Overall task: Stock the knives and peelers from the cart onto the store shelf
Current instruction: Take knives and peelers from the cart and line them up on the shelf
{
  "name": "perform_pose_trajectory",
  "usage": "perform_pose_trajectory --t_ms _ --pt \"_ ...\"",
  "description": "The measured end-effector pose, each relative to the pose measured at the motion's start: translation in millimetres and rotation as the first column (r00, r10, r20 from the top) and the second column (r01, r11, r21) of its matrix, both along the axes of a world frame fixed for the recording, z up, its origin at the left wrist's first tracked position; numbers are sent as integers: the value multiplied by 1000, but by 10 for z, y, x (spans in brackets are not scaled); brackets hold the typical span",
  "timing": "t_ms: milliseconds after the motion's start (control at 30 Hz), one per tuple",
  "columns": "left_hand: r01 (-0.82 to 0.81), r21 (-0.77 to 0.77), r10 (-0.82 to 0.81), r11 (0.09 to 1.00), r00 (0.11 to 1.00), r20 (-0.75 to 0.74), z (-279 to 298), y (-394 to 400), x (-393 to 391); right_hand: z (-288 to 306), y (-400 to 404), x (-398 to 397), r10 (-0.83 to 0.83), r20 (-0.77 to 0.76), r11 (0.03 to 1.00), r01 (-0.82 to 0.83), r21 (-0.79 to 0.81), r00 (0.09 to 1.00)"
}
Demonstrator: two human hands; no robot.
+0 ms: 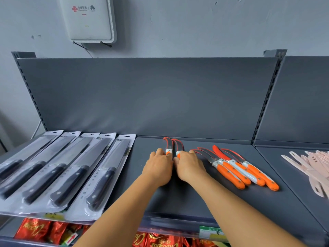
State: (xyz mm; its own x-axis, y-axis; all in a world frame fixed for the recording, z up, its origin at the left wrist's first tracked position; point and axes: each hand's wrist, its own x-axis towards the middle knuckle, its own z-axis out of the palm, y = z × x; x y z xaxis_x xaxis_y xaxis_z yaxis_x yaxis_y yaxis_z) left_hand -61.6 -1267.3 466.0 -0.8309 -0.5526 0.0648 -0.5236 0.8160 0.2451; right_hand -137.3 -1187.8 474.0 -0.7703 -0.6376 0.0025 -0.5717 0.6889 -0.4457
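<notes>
**Desk:** What is going on at the shelf?

**Photographer:** A stocker lays two orange knives side by side at mid-shelf, blades pointing to the back panel. The left hand covers the handle of one, the right hand the handle of the other, the hands touching at the thumbs.

**Desk:** And each grip?

**Photographer:** Both are curled down over the handles, fingers pressed together and not spread. Whether they pinch the handles or merely press them flat, I cannot tell; the palms hide that.

**Desk:** Where is the other stock?

**Photographer:** Five packaged knives with black handles lie in a slanted row on the left. Four more orange knives lie fanned just right of the hands. Pink peelers sit on the next shelf, far right. The cart is out of view.

**Desk:** Which step is this?

**Photographer:** Placing and squaring, by my reading: the pair is down and being lined up.

**Desk:** The next move?

**Photographer:** Probably letting go without nudging the pair askew, then going to the cart for more. The blades appear to wear red edge guards.
</notes>
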Motion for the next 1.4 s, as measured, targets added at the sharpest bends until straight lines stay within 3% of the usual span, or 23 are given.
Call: perform_pose_trajectory --t_ms 333,467,567,667,767,900,1033,1200,1400 --pt "248 -106 -251 963 968 -17 -55 18 -9 67 235 11 -2 -68 1000 4 25 998" --pt "237 -151 -236 960 971 22 -5 89 -70 93 625 -206 -7 -216 992 35 124 976" --pt "280 -185 -295 942 954 -55 79 323 -173 70 882 -435 -73 -226 967 125 224 971" --pt "364 -55 -368 930 925 -97 112 693 -300 49 1084 -534 -80 -141 959 115 258 987" --pt "418 14 -416 908 905 -87 26 969 -467 41 1239 -582 -10 -118 986 29 165 993" --pt "374 54 -373 926 927 -29 -50 1141 -569 105 1342 -570 72 -35 995 -69 70 997" --pt "238 63 -239 969 971 1 20 1184 -557 149 1294 -566 53 -27 996 -51 71 998" --pt "156 -54 -148 986 981 128 24 1092 -468 95 1142 -587 68 -43 989 -62 133 997" --pt "36 -237 -2 971 990 142 58 1120 -460 42 1021 -598 0 -43 996 4 92 999"
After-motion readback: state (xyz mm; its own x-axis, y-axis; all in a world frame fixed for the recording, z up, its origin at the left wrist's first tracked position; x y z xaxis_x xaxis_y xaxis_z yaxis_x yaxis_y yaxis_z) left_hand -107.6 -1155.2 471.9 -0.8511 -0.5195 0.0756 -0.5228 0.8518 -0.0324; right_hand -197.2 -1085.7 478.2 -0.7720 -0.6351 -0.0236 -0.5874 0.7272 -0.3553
